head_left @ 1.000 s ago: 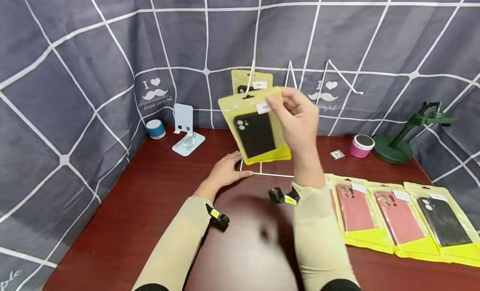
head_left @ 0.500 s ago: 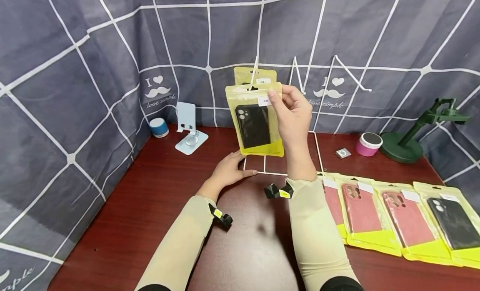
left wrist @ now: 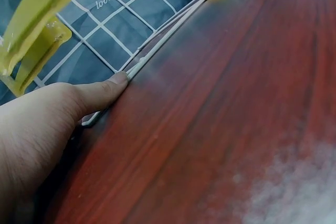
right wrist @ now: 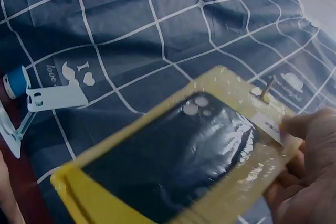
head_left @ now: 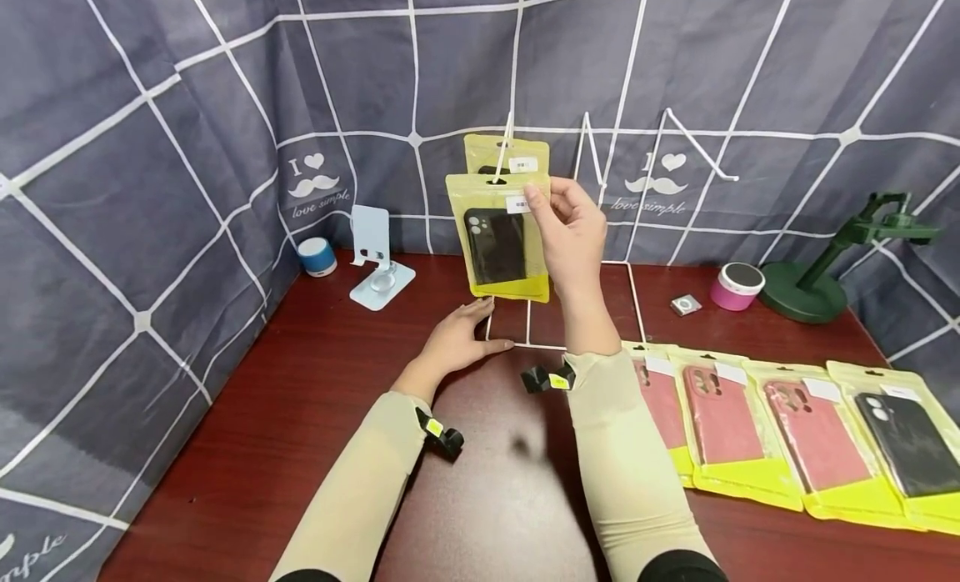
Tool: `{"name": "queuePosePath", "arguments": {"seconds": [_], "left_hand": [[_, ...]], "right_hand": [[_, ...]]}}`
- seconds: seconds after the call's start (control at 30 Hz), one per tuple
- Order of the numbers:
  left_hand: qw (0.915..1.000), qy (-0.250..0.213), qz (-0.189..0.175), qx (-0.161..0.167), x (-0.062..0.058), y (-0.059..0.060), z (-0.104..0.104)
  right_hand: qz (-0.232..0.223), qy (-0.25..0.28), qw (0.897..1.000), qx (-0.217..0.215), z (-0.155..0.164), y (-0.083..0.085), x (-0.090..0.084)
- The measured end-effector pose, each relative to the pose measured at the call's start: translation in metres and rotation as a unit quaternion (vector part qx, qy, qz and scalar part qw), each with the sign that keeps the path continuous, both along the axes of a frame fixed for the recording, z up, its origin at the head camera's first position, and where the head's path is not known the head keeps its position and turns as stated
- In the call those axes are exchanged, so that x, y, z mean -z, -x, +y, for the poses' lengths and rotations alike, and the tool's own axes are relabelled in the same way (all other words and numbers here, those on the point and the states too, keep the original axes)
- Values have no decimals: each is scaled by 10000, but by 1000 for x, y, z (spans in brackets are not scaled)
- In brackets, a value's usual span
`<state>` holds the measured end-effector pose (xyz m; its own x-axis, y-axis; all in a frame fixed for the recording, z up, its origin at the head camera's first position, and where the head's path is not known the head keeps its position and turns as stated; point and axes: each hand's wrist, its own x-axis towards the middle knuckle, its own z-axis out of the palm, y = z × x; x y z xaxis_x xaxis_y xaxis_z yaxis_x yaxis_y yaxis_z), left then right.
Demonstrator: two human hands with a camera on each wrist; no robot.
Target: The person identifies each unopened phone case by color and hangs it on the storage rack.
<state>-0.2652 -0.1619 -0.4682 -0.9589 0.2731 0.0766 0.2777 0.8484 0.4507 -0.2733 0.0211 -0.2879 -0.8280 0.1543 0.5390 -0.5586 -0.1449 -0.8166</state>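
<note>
My right hand (head_left: pixel 573 244) pinches the upper right edge of a yellow zip bag holding a black phone case (head_left: pixel 495 247), thumb in front near the white label. The tip of a white wire hook (head_left: pixel 503 153) shows at the bag's hang hole; in the right wrist view the hook tip (right wrist: pixel 269 86) pokes through that hole. Behind hangs another yellow bag (head_left: pixel 478 153) on the same hook, mostly hidden. My left hand (head_left: pixel 453 340) rests at the left front corner of the white wire rack's base (head_left: pixel 543 347), thumb along the front wire in the left wrist view; its other fingertips are partly hidden.
Several yellow bags with pink and black phone cases (head_left: pixel 723 415) lie at the right. Two more hooks (head_left: pixel 701 147) stand right of the hand. A light blue phone stand (head_left: pixel 372 240), blue speaker (head_left: pixel 317 257), pink speaker (head_left: pixel 737 288) and green stand (head_left: pixel 806 290) line the back.
The bag in my right hand has moved left and back from in front of the rack, straightened, and come onto the hook's tip. My left hand has stayed at the rack's base.
</note>
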Motion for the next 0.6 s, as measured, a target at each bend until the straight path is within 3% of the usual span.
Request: {"name": "queuePosePath", "arguments": {"seconds": [0.13,0.23,0.3,0.4,0.6], "left_hand": [[9999,-26,72,91,-1,-1,-1],[9999,-23,107,130,0,-1,-2],[9998,-33,124,146,1,0,-2],[9998,-5,158,115,2,1,-1],[9997,19,221,102,2,3,-1]], "right_hand": [[-575,-831,9935,-522,6,17,19],[-946,-1781,9771,-683,7,27,35],[-1073,-2140,9684,-693,7,33,47],[-1228,-2390,9611,-645,8,41,61],[-1203,-2363,9633,-429,14,50,74]]}}
